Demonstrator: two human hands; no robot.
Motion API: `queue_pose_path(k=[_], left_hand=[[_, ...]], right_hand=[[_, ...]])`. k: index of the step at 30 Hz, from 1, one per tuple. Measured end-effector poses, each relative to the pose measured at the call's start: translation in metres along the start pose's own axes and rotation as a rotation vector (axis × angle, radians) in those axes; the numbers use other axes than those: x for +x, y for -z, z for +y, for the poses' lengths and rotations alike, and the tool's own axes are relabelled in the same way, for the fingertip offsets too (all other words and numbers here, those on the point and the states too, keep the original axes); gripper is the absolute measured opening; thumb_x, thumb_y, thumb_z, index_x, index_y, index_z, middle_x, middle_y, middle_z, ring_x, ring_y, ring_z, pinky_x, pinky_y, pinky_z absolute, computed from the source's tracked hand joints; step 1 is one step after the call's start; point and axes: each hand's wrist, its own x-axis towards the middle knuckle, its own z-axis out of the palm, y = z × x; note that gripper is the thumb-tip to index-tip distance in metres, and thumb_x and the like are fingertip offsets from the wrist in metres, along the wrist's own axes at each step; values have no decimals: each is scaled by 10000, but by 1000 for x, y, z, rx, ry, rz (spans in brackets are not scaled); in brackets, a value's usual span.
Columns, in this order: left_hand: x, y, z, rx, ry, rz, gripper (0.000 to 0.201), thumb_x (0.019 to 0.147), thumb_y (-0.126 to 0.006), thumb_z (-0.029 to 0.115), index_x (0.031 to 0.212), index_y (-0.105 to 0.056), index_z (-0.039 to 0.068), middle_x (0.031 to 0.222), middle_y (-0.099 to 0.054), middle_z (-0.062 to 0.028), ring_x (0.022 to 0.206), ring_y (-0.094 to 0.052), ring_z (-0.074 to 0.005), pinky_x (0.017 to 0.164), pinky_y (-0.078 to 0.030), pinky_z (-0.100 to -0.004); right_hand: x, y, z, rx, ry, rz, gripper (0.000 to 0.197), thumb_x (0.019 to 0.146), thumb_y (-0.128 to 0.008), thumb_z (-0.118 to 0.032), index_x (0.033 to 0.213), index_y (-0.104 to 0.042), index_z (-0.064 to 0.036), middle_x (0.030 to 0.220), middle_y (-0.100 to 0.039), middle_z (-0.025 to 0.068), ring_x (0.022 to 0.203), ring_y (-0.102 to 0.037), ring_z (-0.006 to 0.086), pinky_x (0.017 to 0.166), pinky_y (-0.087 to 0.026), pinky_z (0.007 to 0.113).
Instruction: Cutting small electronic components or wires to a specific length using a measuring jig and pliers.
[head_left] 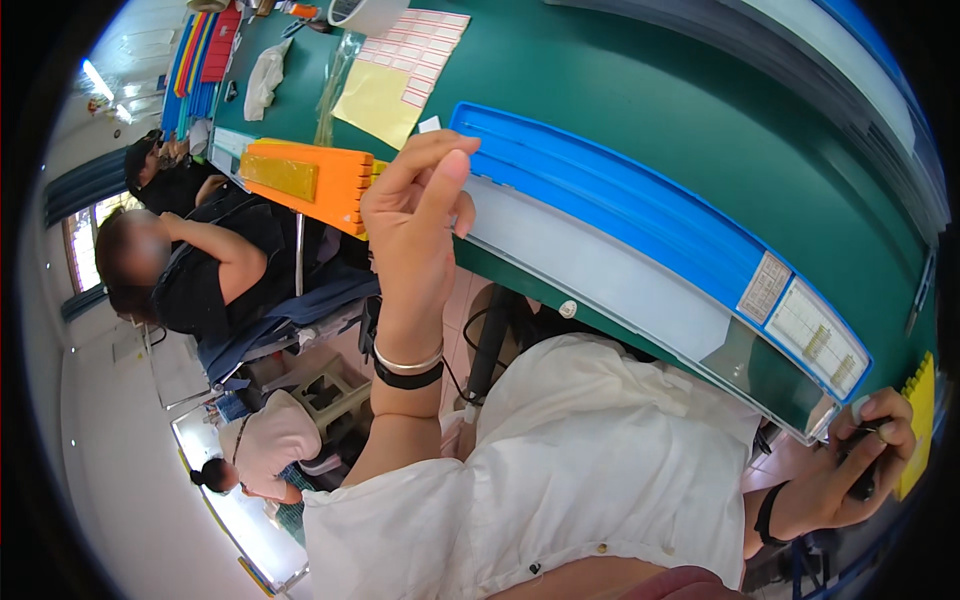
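Note:
A long blue plastic panel (620,225) with a raised rim lies along the near side of the green table, two printed labels (815,340) at its right end. My left hand (415,200) is at its left end, with thumb and index finger brought together by the panel's corner and the other fingers curled. What sits between those fingertips, if anything, is too small to tell. At the far right, beyond the panel's labelled end, my right hand (870,465) is closed around a small black object (862,480). The fingers mostly hide it, so its kind does not show.
Beneath the panel, a whitish sheet (600,265) and a clear plate (770,370) reach the table's (620,80) near edge. An orange plastic piece (310,185) lies left of my left hand, with a yellow label sheet (400,70) behind. Other people sit at the left.

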Motion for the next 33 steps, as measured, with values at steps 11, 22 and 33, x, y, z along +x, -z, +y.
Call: queue_pose_path(k=[11,22,33], left_hand=[[16,-9,-6,452,-111,108,169,962,-690,79,1080,-713,-41,994,-751,-110,774,-646,-82,634,-491,-201],[7,-7,-11,392,-127,84,84,892,-714,-8,928,-640,-25,914,-674,-68,852,-669,-130,772,-537,-265],[-13,-19,22,495,-170,62,117,911,-744,56,957,-682,-31,802,-724,-95,740,-673,-131,692,-523,-271]], right_hand=[[2,-13,0,64,-3,-94,51,1057,-415,-71,1059,-454,-38,965,-534,140,671,-383,117,587,-330,240],[6,-6,-4,242,11,-148,200,1023,-609,-195,971,-495,-40,888,-618,130,631,-505,100,559,-420,201],[-4,11,21,468,57,-151,123,971,-662,-87,978,-539,-77,926,-641,126,830,-605,162,821,-475,300]])
